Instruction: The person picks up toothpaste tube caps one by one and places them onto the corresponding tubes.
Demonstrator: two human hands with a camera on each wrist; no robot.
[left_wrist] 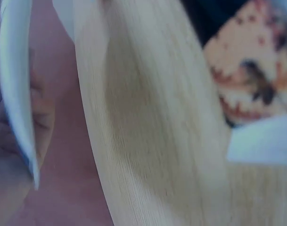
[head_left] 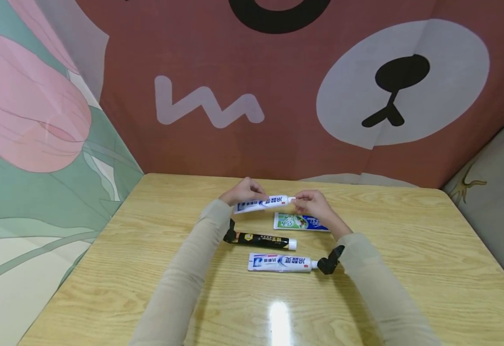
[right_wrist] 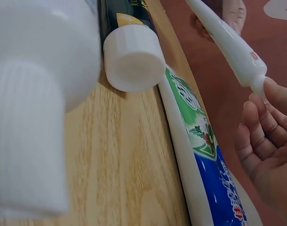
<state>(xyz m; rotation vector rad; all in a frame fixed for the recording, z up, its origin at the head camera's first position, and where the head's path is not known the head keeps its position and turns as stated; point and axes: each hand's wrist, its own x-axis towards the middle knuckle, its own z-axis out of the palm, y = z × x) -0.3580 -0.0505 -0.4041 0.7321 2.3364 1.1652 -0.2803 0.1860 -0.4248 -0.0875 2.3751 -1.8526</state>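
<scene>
A white toothpaste tube (head_left: 273,202) with blue print is held up above the far part of the table. My left hand (head_left: 244,192) grips its body near the flat end; in the left wrist view the tube (left_wrist: 16,89) appears edge-on. At the other end, the thumb and fingers of my right hand (head_left: 314,203) pinch the small white cap, as the right wrist view shows on the held tube (right_wrist: 240,54). Just below lies a green and blue toothpaste tube (head_left: 294,221), partly covered by the right forearm.
A black toothpaste tube (head_left: 265,240) with a white cap lies nearer, its left end behind the left wrist camera. Nearest is another white toothpaste tube (head_left: 278,263), its cap by the right wrist camera. The wooden table (head_left: 157,230) meets a printed cloth (head_left: 278,144) behind.
</scene>
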